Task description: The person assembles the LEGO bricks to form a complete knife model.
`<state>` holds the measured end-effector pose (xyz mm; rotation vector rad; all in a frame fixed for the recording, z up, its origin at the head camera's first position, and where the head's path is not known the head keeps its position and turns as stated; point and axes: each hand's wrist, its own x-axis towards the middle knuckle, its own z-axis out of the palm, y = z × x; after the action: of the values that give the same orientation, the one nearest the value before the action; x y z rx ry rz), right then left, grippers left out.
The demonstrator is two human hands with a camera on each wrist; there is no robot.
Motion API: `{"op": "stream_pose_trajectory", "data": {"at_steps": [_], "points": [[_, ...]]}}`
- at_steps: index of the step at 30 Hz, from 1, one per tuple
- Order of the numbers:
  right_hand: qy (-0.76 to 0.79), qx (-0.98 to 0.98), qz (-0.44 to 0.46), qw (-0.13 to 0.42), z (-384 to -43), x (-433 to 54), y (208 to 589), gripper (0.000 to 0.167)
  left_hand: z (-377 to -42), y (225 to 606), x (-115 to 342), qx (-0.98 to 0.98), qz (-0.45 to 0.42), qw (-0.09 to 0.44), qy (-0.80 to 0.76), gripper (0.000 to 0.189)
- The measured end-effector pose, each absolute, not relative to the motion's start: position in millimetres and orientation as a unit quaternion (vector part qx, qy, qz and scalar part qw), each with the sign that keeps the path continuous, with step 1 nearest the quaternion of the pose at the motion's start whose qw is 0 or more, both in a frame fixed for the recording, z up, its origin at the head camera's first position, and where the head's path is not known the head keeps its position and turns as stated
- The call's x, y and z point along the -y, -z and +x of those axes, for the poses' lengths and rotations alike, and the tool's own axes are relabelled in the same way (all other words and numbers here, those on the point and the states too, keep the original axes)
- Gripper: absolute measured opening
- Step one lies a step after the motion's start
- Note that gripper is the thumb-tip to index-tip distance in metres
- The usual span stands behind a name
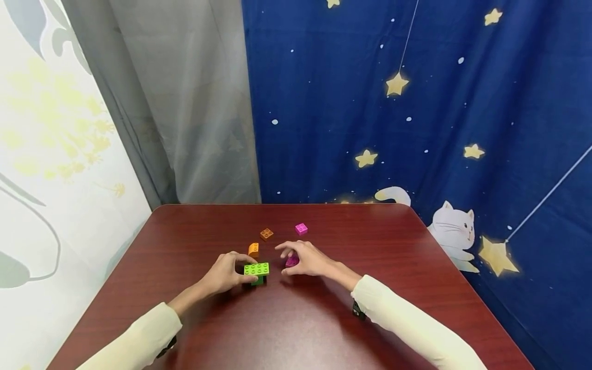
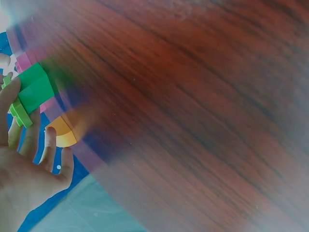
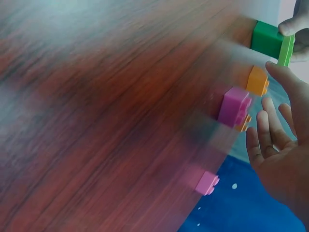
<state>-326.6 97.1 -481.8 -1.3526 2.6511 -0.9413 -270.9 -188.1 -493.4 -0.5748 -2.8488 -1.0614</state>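
My left hand [image 1: 226,273] pinches a light green building brick plate [image 1: 256,269] between thumb and fingers. The plate sits on a dark green brick [image 2: 36,87], which shows most plainly in the left wrist view. Just to the right, my right hand [image 1: 309,259] hovers with its fingers loosely spread around a magenta brick [image 1: 292,261]. In the right wrist view that magenta brick [image 3: 234,107] stands on the table, apart from the fingers [image 3: 264,133]. Behind the left hand is an orange curved brick [image 1: 253,250].
Farther back on the dark red table [image 1: 370,246] lie a brown-orange flat brick [image 1: 266,234] and a pink brick [image 1: 301,228]. Beyond the table's far edge hang a grey curtain [image 1: 208,128] and a blue star-patterned curtain [image 1: 324,103].
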Motion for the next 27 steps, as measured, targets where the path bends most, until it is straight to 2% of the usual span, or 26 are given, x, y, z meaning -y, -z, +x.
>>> {"op": "stream_pose_trajectory", "data": {"at_steps": [8,15,27], "points": [[0.29,-0.86,-0.42,-0.012,-335.3,-111.1,490.1,0.062,-272.8,493.0,188.1,0.918,-0.196,0.028,0.343,0.031],[0.279,-0.871,-0.404,-0.008,-337.0,-115.5,495.9,0.064,-272.0,491.8,188.4,0.918,-0.189,0.022,0.346,0.032],[0.29,-0.883,-0.369,0.024,-336.0,-116.4,505.8,0.057,-270.9,493.2,189.8,0.912,-0.194,0.011,0.361,0.031]]}}
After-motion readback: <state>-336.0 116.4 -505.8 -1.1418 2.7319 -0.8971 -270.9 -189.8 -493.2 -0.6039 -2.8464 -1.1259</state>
